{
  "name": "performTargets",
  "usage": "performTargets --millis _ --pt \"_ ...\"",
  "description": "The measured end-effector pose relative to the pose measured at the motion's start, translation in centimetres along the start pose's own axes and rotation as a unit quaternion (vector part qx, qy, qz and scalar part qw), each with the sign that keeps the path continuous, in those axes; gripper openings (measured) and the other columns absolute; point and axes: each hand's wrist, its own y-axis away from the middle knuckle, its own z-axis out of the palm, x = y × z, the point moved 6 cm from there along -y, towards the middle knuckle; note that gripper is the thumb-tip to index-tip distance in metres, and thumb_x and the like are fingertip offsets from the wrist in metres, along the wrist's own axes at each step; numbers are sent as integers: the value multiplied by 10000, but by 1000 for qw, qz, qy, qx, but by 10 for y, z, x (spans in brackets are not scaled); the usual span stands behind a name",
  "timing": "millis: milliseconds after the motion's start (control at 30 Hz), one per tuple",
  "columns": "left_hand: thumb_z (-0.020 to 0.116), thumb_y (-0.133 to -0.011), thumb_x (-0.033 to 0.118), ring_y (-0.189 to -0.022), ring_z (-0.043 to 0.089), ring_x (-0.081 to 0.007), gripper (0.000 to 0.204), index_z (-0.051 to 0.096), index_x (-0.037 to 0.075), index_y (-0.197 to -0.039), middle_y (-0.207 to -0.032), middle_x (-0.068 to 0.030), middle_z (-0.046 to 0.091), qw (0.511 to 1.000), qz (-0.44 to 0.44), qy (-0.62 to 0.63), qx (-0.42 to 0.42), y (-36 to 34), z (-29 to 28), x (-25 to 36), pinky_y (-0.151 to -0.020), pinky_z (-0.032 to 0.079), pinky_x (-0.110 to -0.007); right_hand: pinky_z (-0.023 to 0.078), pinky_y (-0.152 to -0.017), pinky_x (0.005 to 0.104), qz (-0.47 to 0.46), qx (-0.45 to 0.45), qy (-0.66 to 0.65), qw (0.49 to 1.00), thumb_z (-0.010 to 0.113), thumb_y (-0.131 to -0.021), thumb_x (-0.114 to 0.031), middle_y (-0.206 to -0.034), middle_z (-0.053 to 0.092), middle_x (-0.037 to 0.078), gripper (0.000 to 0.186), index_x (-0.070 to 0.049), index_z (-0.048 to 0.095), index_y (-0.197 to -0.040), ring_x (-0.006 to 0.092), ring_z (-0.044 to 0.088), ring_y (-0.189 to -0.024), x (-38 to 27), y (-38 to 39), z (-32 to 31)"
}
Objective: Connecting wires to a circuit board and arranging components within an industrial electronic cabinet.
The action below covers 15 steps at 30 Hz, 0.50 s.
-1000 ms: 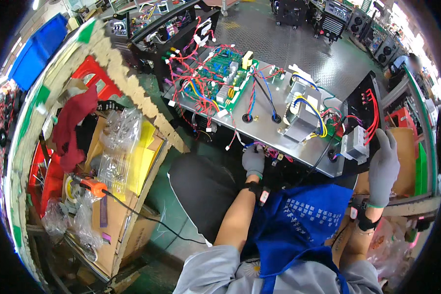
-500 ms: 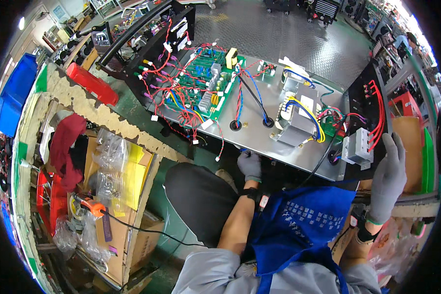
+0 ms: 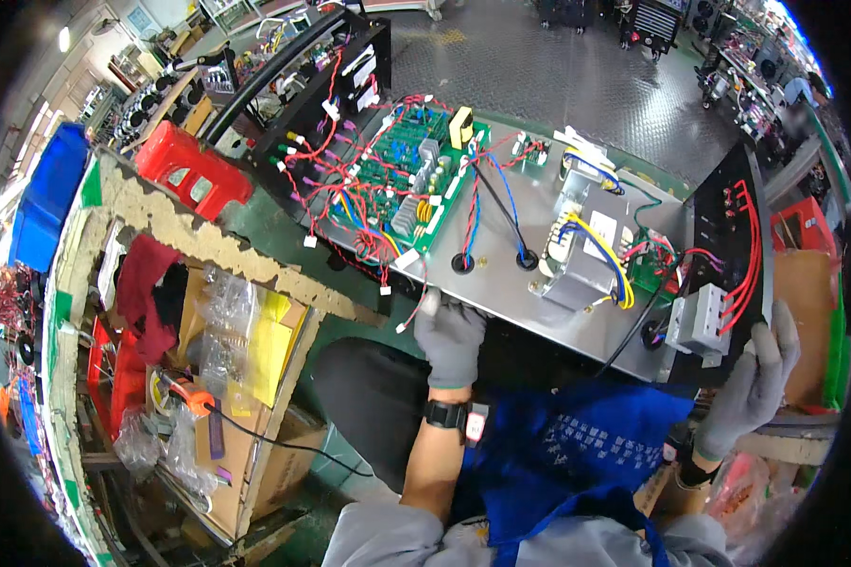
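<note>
An open metal chassis [image 3: 501, 291] lies in front of me, with black panels at both ends. On it sit a green circuit board [image 3: 397, 175] with tangled red wires, a grey transformer [image 3: 581, 260] with yellow and blue leads, and a grey terminal block [image 3: 700, 321]. My left hand [image 3: 451, 342], in a grey glove, is closed on the chassis's front edge below the board. At the right black panel [image 3: 723, 231], my gloved right hand [image 3: 752, 383] has its fingers bent round the lower outer edge; its thumb is hard to make out.
To the left, a worn shelf unit [image 3: 213, 236] holds plastic bags, yellow sheets and an orange-handled tool [image 3: 194, 397] on a black cable. A red stool [image 3: 194, 170] stands behind it. A cardboard piece [image 3: 804, 312] and a red bin [image 3: 804, 227] are at right.
My left hand has slid left along the chassis's front edge, and its back now shows. My right hand has dropped lower, its straight fingers now bent at the black panel. The view has shifted slightly.
</note>
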Motion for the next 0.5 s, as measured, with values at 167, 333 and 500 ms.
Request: performTargets --millis 167,333,500 --pt "604 -867 267 -798 596 -133 305 582 67 -1096 -985 -40 627 976 -13 -218 25 -17 -6 1 -625 451 -257 412 -952 518 -31 40 -146 988 454 -740 97 -889 562 174 104 16 491 -793 314 537 -852 -8 -8 11" --pt "625 -856 269 -815 610 -128 312 591 58 -1083 -976 -41 633 979 -5 -200 40 -20 -2 1 -640 468 -258 405 -951 574 -39 35 -158 986 509 -754 -37 -685 495 118 57 -28 459 -730 287 494 -746 0 -3 8" --pt "666 -804 258 -1073 579 -239 462 546 19 -1181 -1162 -102 593 987 -56 -147 -6 -24 0 -4 -936 475 -378 400 -945 586 -14 68 -171 983 545 -757 -117 -638 446 89 124 -58 442 -722 272 481 -725 7 3 6"
